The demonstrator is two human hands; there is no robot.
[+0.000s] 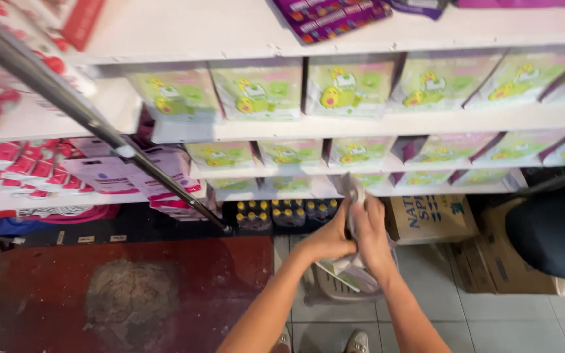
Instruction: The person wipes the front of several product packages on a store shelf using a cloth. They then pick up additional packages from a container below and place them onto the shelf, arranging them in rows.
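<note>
My left hand (330, 240) and my right hand (374, 236) are pressed together low in front of white shelves, both closed on a pale crumpled packet (353, 193) that sticks up between them. Below my hands sits a light plastic basket (335, 287) on the tiled floor; its contents are mostly hidden by my arms. The shelves (361, 124) hold rows of green and pink packs (259, 91) standing face out.
A dark metal pole (99, 124) slants across the left. Red packs (8, 163) fill the left shelves. Dark bottles with yellow caps (282, 214) stand on the floor under the shelf. Cardboard boxes (429, 219) sit at right beside a dark-clothed person (554, 229).
</note>
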